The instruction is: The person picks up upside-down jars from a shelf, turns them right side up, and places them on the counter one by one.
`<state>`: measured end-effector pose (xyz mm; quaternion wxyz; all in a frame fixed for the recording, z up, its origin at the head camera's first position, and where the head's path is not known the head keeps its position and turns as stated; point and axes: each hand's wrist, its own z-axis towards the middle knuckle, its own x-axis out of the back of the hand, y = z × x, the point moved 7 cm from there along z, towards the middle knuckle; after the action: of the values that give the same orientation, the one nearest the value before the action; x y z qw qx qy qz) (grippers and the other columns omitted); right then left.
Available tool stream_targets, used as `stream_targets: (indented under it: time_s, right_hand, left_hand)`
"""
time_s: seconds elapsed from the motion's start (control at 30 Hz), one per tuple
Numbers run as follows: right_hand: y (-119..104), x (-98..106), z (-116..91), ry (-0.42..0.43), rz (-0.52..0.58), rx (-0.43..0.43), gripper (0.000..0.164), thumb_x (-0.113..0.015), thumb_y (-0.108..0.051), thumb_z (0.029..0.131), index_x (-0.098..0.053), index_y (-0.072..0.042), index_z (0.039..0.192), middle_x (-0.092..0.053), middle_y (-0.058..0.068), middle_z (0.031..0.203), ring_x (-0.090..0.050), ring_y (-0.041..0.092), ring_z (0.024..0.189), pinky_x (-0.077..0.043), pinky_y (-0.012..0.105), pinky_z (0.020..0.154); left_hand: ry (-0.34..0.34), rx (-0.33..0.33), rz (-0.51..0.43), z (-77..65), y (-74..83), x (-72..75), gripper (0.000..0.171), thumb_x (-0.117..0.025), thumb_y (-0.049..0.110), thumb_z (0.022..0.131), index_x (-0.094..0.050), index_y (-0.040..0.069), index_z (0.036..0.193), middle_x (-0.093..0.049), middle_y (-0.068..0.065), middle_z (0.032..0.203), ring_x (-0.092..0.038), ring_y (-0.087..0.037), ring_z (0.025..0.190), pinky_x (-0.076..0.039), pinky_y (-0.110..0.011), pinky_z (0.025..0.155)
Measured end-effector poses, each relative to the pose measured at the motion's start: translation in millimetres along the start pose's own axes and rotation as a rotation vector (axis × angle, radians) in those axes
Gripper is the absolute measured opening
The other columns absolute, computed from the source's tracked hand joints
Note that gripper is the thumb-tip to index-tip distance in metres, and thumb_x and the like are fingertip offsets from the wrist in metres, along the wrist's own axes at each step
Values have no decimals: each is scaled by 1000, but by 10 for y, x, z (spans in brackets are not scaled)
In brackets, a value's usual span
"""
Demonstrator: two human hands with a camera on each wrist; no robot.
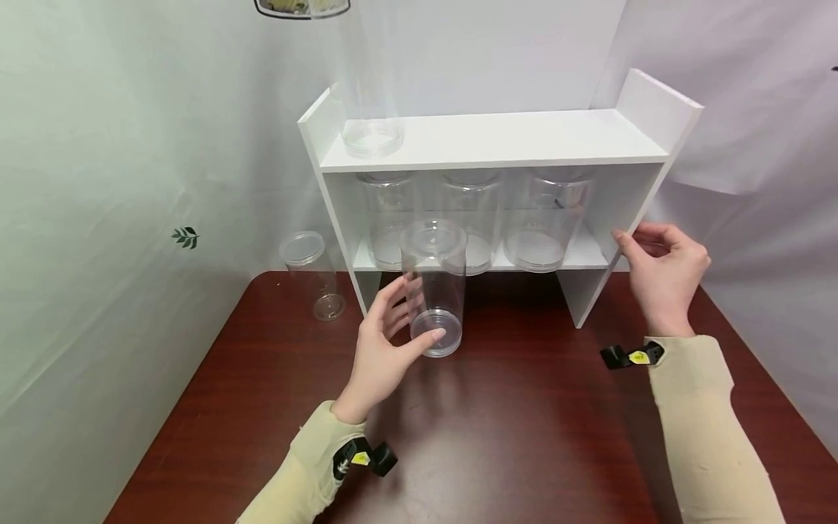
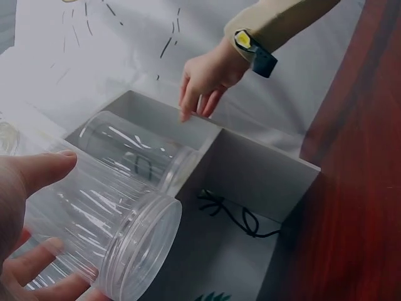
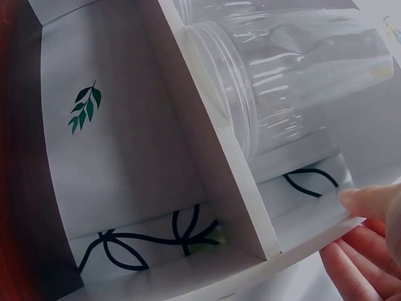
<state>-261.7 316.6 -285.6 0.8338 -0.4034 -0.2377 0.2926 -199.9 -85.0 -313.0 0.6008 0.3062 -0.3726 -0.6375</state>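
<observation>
My left hand holds a clear cylindrical plastic jar upright in front of the white shelf, thumb on the near side and fingers around its left. In the left wrist view, the jar's rimmed end faces away from the palm. My right hand pinches the front edge of the shelf's right side panel, thumb inside and fingers outside, as the right wrist view shows with the hand at lower right. Several clear jars, including a right one, stand on the middle board; the held jar partly hides them.
Another clear jar stands on the top board at the left. A narrower lidded jar stands on the dark red table, left of the shelf. White sheeting hangs behind and at both sides.
</observation>
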Motion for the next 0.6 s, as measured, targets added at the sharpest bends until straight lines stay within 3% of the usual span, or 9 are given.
stream_targets:
  time_s: [0.17, 0.3, 0.43, 0.6]
  right_hand:
    - [-8, 10, -27, -39, -16, -52, 32, -87, -22, 82, -79, -6, 108, -71, -15, 87, -68, -4, 77, -51, 10, 68]
    - [-111, 10, -106, -99, -6, -62, 44, -84, -18, 86, -71, -11, 127, -71, -3, 114, -69, 3, 100, -53, 16, 85]
    - [-441, 58, -261, -80, 15, 100, 56, -82, -9, 86, -63, -14, 138, -63, 3, 134, -61, 11, 121, -48, 26, 102]
    - [-1019, 130, -613, -38, 76, 387, 54, -81, 3, 80, -64, 2, 131, -62, 12, 136, -56, 22, 126, -46, 31, 105]
  left_hand:
    - [-11, 25, 4, -64, -46, -23, 76, -82, -12, 79, -45, -6, 145, -57, -20, 141, -60, -41, 121, -47, -58, 101]
    - [-14, 40, 23, -129, -97, -20, 75, -81, -11, 80, -45, -6, 145, -57, -22, 140, -60, -43, 120, -47, -59, 100]
    - [-12, 69, 46, -169, -144, -11, 74, -81, -9, 81, -46, -5, 145, -58, -21, 139, -60, -44, 120, -46, -61, 99]
    - [-17, 105, 71, -226, -356, 0, 77, -83, -5, 81, -46, 0, 148, -58, -16, 141, -60, -40, 121, -46, -62, 99]
